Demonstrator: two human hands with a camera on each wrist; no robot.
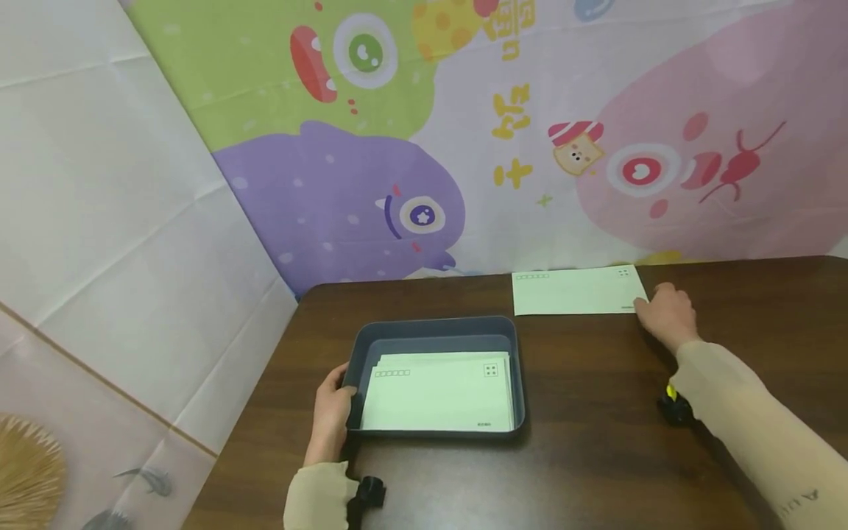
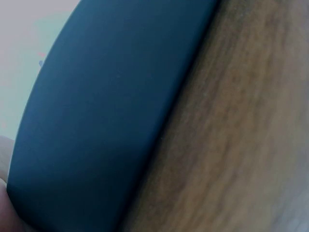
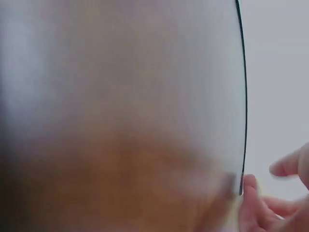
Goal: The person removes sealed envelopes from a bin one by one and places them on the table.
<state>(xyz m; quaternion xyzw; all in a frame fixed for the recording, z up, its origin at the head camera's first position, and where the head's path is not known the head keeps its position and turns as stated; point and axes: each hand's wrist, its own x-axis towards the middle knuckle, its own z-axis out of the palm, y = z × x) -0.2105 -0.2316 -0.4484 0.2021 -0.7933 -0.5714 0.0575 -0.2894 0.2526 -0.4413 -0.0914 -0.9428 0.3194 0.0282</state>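
My left hand (image 1: 331, 412) grips the left wall of a dark grey rectangular tray (image 1: 433, 325), thumb over the rim. A small stack of pale envelopes (image 1: 430, 397) lies in the tray, towards its near side. In the left wrist view, the tray's outer wall (image 2: 106, 106) fills much of the picture, a bit of hand at lower left. Behind the tray, to the right, a single envelope (image 1: 573, 293) lies at the table's back edge. My right hand (image 1: 668, 316) is at its right end, thumb touching the near corner; in the right wrist view the fingertips (image 3: 285, 166) stand apart.
Everything rests on a dark brown wooden table (image 1: 583, 412). A cartoon-printed cloth (image 1: 477, 147) hangs directly behind its back edge. Pale panels (image 1: 132, 184) stand to the left, with a straw-coloured round thing (image 1: 29, 471) at lower left.
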